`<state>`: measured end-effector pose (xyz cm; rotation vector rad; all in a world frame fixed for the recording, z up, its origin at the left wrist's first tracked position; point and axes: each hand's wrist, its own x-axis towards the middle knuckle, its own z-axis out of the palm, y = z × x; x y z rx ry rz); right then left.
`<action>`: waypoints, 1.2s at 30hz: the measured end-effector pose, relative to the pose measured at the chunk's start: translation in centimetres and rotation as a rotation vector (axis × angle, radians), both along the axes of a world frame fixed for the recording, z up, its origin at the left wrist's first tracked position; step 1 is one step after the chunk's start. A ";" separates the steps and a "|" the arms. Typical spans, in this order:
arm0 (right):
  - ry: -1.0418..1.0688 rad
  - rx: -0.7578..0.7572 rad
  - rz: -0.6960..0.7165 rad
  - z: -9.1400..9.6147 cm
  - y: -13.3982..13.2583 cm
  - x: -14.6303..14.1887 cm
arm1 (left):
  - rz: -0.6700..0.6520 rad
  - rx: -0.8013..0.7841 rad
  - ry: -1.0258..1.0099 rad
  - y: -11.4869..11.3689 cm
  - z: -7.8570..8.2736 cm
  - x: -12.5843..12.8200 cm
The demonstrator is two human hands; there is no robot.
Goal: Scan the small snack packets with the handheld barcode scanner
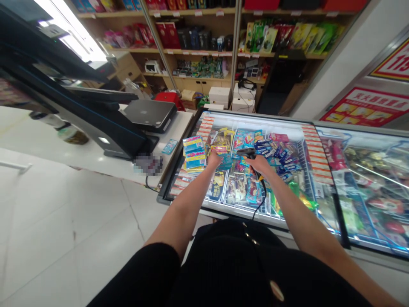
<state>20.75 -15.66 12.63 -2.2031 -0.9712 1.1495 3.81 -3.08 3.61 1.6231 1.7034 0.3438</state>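
Note:
My right hand (258, 163) is wrapped round the grip of a black barcode scanner (246, 152), whose head points left. A dark cable (264, 192) runs down from it toward my body. Close to the scanner's left, my left hand (214, 160) grips a small teal packet (225, 162); a red and yellow edge shows above my fingers. Both hands are over the glass top of a chest freezer. Left of my left hand, a stack of blue and yellow packets (195, 158) lies on the glass.
Wire baskets under the glass hold many ice-cream packs (236, 187). A second freezer (373, 192) adjoins at the right. On the left are a white counter (96, 164), a dark monitor stand (121, 140) and a black flat device (150, 113). Stocked shelves (198, 55) stand behind.

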 end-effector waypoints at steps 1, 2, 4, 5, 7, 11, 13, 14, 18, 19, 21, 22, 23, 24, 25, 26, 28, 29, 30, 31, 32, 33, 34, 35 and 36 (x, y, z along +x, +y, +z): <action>0.008 0.006 -0.005 0.0 0.1 -0.3 | 0.009 0.019 0.002 -0.2 0.2 -0.2; 0.012 0.008 -0.004 0.0 0.3 -0.5 | 0.012 0.050 0.017 -0.4 0.2 -0.3; 0.015 0.004 0.001 -0.2 0.5 -0.8 | 0.010 0.124 0.071 -1.0 0.0 -0.3; 0.019 0.002 -0.001 -0.3 0.6 -0.9 | 0.005 0.155 0.098 -1.2 -0.2 -0.3; 0.030 0.011 -0.014 -0.6 0.6 -0.9 | -0.001 0.182 0.130 -1.7 -0.9 -0.4; -0.005 0.004 -0.005 -0.5 0.3 -0.5 | -0.046 0.219 0.157 -2.2 -1.8 -0.2; -0.026 -0.009 0.003 -0.2 0.0 -0.3 | -0.105 0.280 0.218 -2.4 -1.5 0.2; -0.027 -0.013 0.000 -0.1 -0.2 -0.3 | -0.130 0.307 0.245 -2.5 -1.2 0.5; 0.025 -0.004 -0.069 0.1 -0.9 0.3 | -0.202 0.310 0.257 -3.2 0.4 2.4; 0.037 0.005 -0.087 -0.1 -1.1 0.6 | -0.229 0.292 0.245 -3.5 0.6 3.0; 0.056 0.031 -0.106 -0.4 -1.6 1.4 | -0.293 0.254 0.216 -4.0 0.7 4.2; 0.062 0.037 -0.109 -0.5 -1.9 1.9 | -0.328 0.234 0.201 -4.3 0.5 4.9; 0.066 0.038 -0.114 -0.7 -2.2 2.4 | -0.359 0.217 0.187 -4.6 0.3 5.5; 0.068 0.037 -0.125 -0.9 -2.5 3.0 | -0.389 0.201 0.176 -5.0 -0.1 6.1; 0.067 0.037 -0.140 -1.1 -2.9 3.6 | -0.419 0.188 0.168 -5.4 -0.5 6.8; 0.064 0.039 -0.160 -1.2 -3.3 4.2 | -0.448 0.176 0.164 -5.8 -0.9 7.5; 0.061 0.047 -0.203 -1.4 -4.1 5.4 | -0.506 0.157 0.161 -6.9 -1.6 9.0; 0.060 0.052 -0.220 -1.5 -4.5 6.0 | -0.536 0.145 0.161 -7.5 -2.0 9.8; 0.058 0.054 -0.234 -1.5 -4.9 6.6 | -0.565 0.130 0.162 -8.2 -2.3 10.6; 0.054 0.052 -0.247 -1.5 -5.3 7.2 | -0.591 0.117 0.165 -9.0 -2.5 11.4; 0.047 0.046 -0.258 -1.5 -5.7 7.7 | -0.613 0.106 0.166 -9.8 -2.8 12.1; 0.041 0.040 -0.264 -1.5 -6.2 8.1 | -0.628 0.099 0.164 -10.6 -3.0 12.9; 0.038 0.035 -0.270 -1.5 -6.5 8.6 | -0.638 0.094 0.164 -11.4 -3.1 13.5; 0.036 0.030 -0.280 -1.5 -6.9 8.9 | -0.640 0.090 0.166 -12.1 -3.3 14.1; 0.036 0.024 -0.293 -1.5 -7.2 9.3 | -0.639 0.085 0.172 -12.9 -3.4 14.7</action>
